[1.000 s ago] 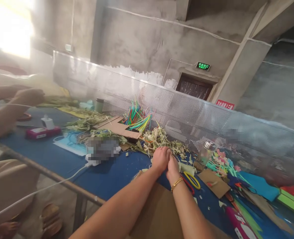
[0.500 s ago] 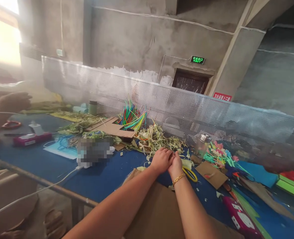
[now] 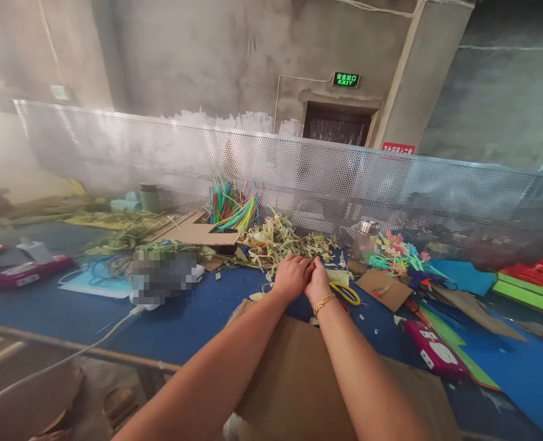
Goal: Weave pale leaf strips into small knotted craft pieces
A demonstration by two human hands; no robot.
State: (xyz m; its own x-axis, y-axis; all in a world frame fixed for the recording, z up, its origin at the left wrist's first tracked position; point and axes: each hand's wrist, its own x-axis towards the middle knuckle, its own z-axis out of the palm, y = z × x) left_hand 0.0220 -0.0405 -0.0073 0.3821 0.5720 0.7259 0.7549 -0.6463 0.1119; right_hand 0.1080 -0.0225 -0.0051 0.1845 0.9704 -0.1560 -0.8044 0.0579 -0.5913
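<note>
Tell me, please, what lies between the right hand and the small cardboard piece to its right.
In the head view, a yellow loop and a pale green piece lie on the blue tabletop between the right hand and the cardboard piece.

Matt cardbd. piece (image 3: 294,367), perf. metal screen (image 3: 280,168)
</note>
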